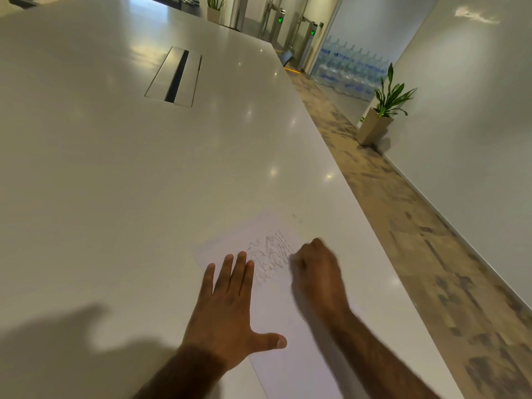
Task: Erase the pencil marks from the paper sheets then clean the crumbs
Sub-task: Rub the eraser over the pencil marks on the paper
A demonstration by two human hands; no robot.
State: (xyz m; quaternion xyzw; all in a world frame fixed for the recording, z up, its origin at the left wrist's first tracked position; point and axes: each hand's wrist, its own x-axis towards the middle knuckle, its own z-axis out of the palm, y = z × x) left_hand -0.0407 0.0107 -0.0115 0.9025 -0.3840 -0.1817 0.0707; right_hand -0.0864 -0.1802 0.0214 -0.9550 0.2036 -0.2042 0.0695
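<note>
Both hands are down on the paper sheet [288,358], which lies near the right edge of the counter [115,174], at the end closest to me. I have the left hand [230,309] flat, fingers straight and spread, pressing the sheet's left part. The right hand [316,272] is curled in a blurred fist just right of the pencil marks [270,256]; whether it grips anything I cannot tell.

From my end: paper sheet [276,315] sits on the surface [115,168] near its right edge. Left grip [227,300] rests on the sheet's left side, right grip [316,272] on its right, pencil marks [270,254] between them. Cable hatch [174,76] is further back, to the left.
</note>
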